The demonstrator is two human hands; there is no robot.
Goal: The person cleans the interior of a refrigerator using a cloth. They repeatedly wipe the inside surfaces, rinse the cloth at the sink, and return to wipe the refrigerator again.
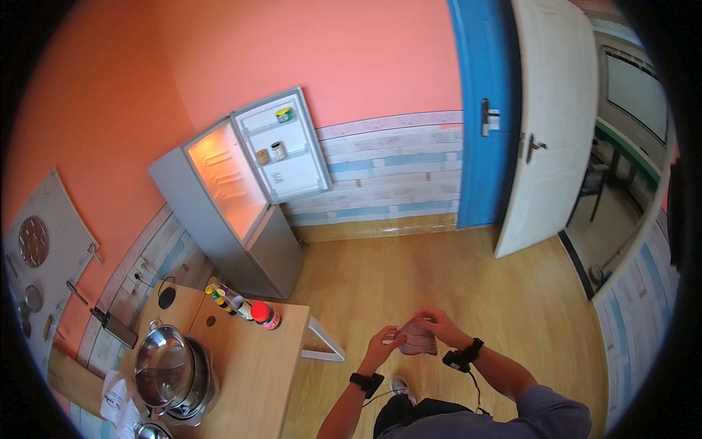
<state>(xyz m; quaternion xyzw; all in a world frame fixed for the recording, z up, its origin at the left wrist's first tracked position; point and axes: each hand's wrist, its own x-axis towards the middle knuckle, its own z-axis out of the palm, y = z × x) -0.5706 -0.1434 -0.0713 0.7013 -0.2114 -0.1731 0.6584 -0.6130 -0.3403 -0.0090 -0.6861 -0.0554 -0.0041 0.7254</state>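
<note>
My left hand (379,348) pinches the left edge of a flat, soft pinkish-grey item (418,341). Across its top lies my right hand (440,326), with the fingers gripping the upper edge. The item hangs in front of my body, above the wood-look floor (439,274). What it is made of cannot be made out; it could be a cloth or a thin bag. Black straps with small boxes and cables sit on both wrists.
To the left, a wooden table (252,373) carries stacked steel pots (164,362), sauce bottles (220,299) and a red-lidded jar (266,315). Behind it, a grey fridge (277,258) stands with its upper door (285,148) swung wide. A white door (554,120) is ajar at the right.
</note>
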